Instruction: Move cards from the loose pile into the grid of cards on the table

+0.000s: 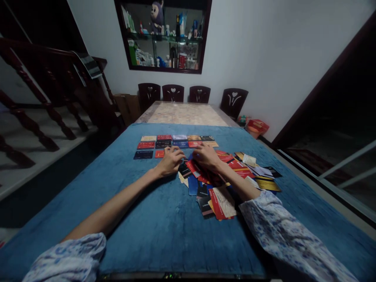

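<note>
Plastic bank-type cards lie on a blue cloth in neat rows and in a loose pile. My left hand [170, 161] is just right of an orange-red card [159, 154] in the nearest row, partly covering that spot. Its fingers are loosely bent and apart, with nothing visible in them. My right hand [206, 156] rests over the far-left part of the card pile [225, 199], fingers curled down and together. What its fingertips grip is hidden. A dark blue card [143, 154] lies at the left end of the nearest row.
The blue cloth [141, 231] covers the near part of a long table [188, 113]. Several dark chairs [173, 93] stand at the far end. A shelf niche [164, 71] is in the wall, and a stair railing [35, 129] runs at the left.
</note>
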The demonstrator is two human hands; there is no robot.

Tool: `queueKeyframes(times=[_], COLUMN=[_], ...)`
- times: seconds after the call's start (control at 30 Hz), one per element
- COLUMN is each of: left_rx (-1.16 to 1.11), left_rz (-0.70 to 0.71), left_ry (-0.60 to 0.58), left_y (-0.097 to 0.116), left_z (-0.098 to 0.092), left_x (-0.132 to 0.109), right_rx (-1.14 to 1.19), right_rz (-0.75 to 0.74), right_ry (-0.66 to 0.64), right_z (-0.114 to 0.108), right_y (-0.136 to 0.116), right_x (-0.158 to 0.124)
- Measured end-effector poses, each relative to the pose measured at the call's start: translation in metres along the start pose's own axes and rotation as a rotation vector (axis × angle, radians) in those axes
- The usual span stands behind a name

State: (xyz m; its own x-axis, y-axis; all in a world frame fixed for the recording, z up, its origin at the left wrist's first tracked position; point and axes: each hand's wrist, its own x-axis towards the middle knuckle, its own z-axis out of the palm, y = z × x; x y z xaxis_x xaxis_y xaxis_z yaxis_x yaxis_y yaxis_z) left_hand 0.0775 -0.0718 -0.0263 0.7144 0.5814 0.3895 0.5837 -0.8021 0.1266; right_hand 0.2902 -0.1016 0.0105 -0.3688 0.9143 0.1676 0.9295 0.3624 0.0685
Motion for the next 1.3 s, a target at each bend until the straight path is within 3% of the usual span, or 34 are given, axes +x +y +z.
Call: queueKeyframes(times=[0.23, 0.43, 0.67, 0.97, 1.3], left_rx=[-0.073, -0.107, -0.106, -0.065, -0.084], left_rz=[0.053, 0.107, 0.137, 0.142, 0.116], left_ry=[-0.036, -0.094, -0.132, -0.079, -0.056], left_y=[0.019, 0.020, 0.017, 0.021, 0.016], left_z=[0.019, 0.024, 0.028, 0.020, 0.021], left_x=[-0.004, -0.005, -0.006, -0.009, -0.009], right_rx=[0.001, 0.057, 0.069, 0.102, 0.127], right_rz=[0.032, -0.017, -0.114, -0.153, -0.215], right_ry=[0.001, 0.128, 0.169, 0.163, 0.245], right_z=[0.014, 0.027, 0.032, 0.031, 0.034], right_y=[0.006, 0.007, 0.004, 0.002, 0.005], right_x=[-0.041, -0.062, -0.066, -0.070, -0.075])
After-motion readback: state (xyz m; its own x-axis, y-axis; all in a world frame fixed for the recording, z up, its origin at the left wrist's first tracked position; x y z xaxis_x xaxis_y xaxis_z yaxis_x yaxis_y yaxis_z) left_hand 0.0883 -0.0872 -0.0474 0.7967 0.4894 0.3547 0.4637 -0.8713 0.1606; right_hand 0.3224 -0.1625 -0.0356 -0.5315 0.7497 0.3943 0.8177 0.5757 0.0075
